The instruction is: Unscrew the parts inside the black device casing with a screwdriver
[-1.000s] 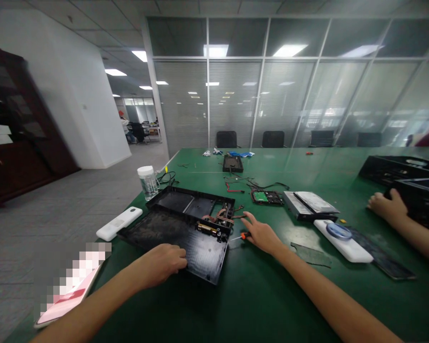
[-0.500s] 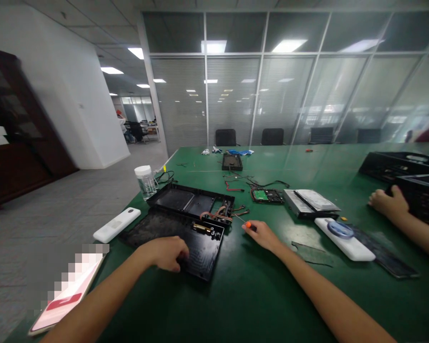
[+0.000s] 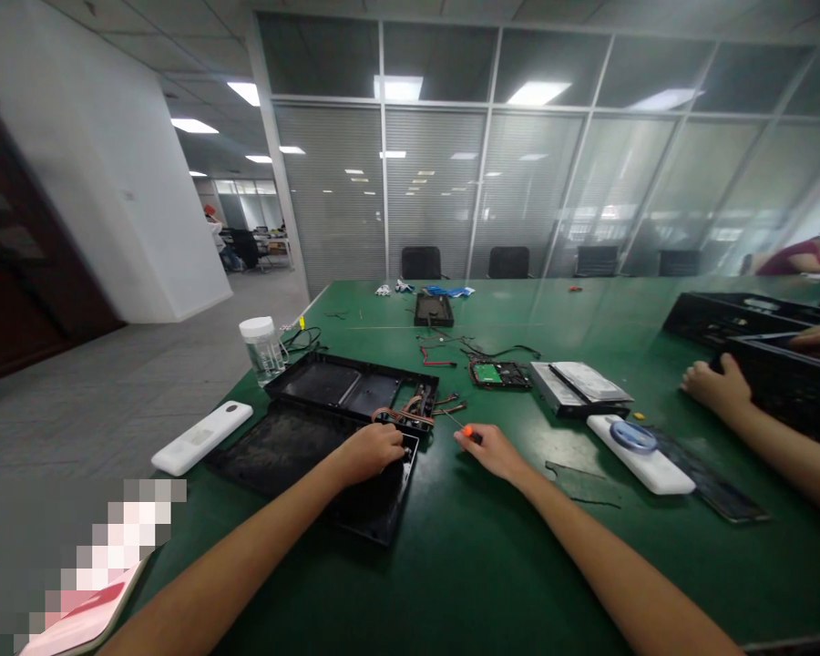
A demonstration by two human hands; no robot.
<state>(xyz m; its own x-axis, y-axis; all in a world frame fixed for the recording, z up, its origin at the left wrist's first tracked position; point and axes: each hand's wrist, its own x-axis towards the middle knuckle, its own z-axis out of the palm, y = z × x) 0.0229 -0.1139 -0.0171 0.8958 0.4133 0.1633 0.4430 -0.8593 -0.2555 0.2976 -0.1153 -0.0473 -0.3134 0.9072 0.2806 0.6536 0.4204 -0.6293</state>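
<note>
My right hand [image 3: 496, 453] is closed round a screwdriver [image 3: 468, 430] with an orange and black handle; its thin shaft points up and left, near the case's wires. My left hand [image 3: 373, 450] reaches over a black casing panel [image 3: 266, 446], its fingers curled down at the panel's right end. What those fingertips touch or hold is hidden, and they cover the brass-coloured part there. Behind the panel and joined along its edge lies an open black case [image 3: 355, 387]. Brown and orange ribbon wires [image 3: 403, 415] spill from the case's right end.
A clear jar [image 3: 262, 351] with a white lid, a white device [image 3: 203, 437] and a phone [image 3: 102, 592] line the left edge. Right stand a green circuit board [image 3: 488, 373], a silver drive [image 3: 580, 387] and another white device [image 3: 639, 456]. A co-worker's hands [image 3: 717, 387] touch a black box [image 3: 785, 378].
My left hand has moved right and slightly up, from the panel's middle to its right end. My right hand keeps the screwdriver near the wires. The view has shifted a little to the right.
</note>
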